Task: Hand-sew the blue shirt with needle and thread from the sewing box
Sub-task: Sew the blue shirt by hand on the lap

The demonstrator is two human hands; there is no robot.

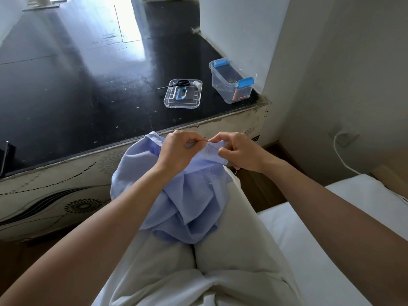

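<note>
A stitch is being made. The blue shirt (183,206) lies on the lap, well apart from the sewing box (229,85), on its near side. The left hand (176,151) has its grip pinched on what seems to be the needle (202,141). The right hand (239,152) pinches the shirt's folded edge. Next, probably, the needle needs a gentle pull through.

Blue shirt (176,195): thin matt cloth. Sewing box (230,81): clear glossy plastic. Tabletop (77,85): glossy black.
</note>
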